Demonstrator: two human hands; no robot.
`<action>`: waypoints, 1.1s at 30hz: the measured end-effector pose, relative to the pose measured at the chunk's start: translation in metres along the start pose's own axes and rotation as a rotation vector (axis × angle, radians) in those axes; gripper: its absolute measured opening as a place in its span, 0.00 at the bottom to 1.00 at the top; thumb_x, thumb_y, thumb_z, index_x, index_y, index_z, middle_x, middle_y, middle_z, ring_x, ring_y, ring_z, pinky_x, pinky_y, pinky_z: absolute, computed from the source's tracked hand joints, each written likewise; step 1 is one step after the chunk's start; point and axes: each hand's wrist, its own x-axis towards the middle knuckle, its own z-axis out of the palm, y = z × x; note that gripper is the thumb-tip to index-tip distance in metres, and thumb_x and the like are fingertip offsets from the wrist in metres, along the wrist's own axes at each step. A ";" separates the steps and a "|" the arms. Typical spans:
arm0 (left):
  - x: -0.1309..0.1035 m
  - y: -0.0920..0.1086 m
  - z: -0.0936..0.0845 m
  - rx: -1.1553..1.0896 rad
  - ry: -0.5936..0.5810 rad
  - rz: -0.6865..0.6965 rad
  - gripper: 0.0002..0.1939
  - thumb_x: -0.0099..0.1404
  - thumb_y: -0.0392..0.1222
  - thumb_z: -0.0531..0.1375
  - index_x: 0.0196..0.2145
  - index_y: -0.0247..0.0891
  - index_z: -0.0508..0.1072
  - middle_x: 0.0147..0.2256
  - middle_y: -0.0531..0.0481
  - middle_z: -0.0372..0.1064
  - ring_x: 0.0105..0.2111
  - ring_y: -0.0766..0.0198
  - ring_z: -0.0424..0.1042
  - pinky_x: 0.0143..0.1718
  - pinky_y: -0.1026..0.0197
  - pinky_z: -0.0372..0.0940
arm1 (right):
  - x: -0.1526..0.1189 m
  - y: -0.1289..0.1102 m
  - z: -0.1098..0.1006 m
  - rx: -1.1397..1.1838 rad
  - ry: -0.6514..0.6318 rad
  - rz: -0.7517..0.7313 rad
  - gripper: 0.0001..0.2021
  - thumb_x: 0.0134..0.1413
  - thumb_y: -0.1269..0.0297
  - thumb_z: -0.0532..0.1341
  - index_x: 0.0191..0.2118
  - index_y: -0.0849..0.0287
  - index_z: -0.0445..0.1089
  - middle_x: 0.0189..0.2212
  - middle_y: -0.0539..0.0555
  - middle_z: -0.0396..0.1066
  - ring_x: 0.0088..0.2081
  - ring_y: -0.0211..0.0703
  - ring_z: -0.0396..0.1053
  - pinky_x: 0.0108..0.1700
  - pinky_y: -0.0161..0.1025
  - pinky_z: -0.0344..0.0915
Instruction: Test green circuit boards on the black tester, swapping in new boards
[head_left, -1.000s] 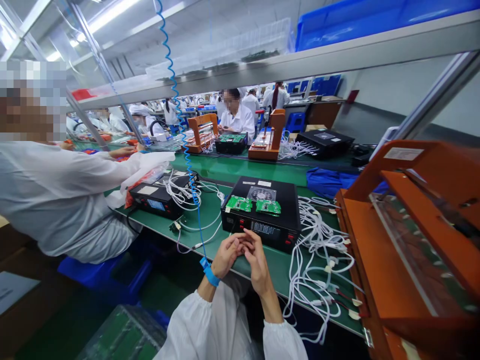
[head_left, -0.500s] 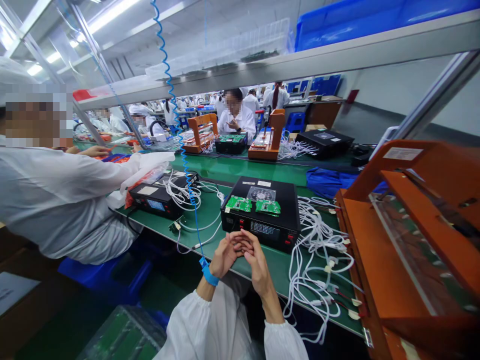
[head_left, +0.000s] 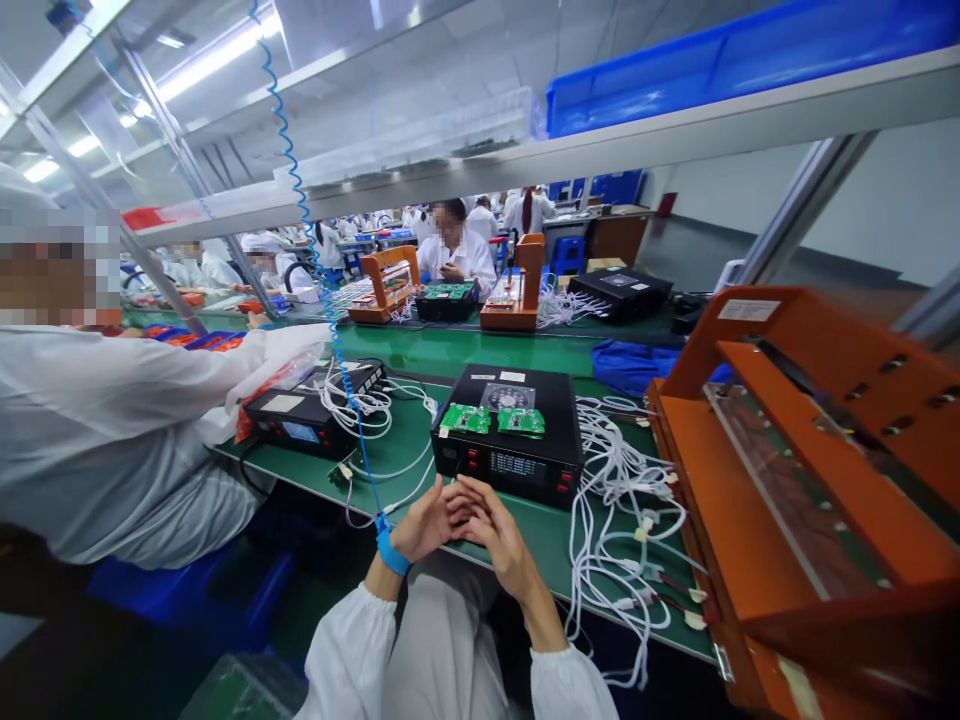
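Note:
My left hand (head_left: 424, 522) and my right hand (head_left: 501, 535) meet above the front edge of the green bench, palms facing and outstretched fingers overlapping. Neither holds anything. Around my left wrist is a blue wrist strap (head_left: 391, 548), joined to a coiled blue cord (head_left: 285, 130) that hangs from above. Just beyond my fingers stands a black test box (head_left: 544, 400) with a lit display (head_left: 517, 466). Two green circuit boards, a left one (head_left: 466, 419) and a right one (head_left: 521, 422), lie on top of it beside a round fan grille.
An orange press fixture (head_left: 705, 470) fills the right side, with tangled white cables (head_left: 611, 460) beside the box. Another black box (head_left: 315, 415) stands to the left, near a seated co-worker (head_left: 127, 440). A metal shelf (head_left: 675, 125) crosses overhead, carrying a blue bin (head_left: 720, 75).
The view has shifted, so the bench things sit a little lower and further left, while the press fixture shows more. My hands stay together, fingers overlapping, a little lower in the picture.

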 end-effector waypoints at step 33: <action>0.050 -0.019 0.010 0.664 0.130 0.224 0.31 0.61 0.69 0.56 0.25 0.35 0.67 0.22 0.53 0.62 0.25 0.65 0.62 0.30 0.60 0.59 | 0.019 0.000 0.004 -0.249 0.374 -0.053 0.27 0.65 0.39 0.49 0.36 0.58 0.72 0.33 0.56 0.73 0.37 0.46 0.69 0.41 0.41 0.68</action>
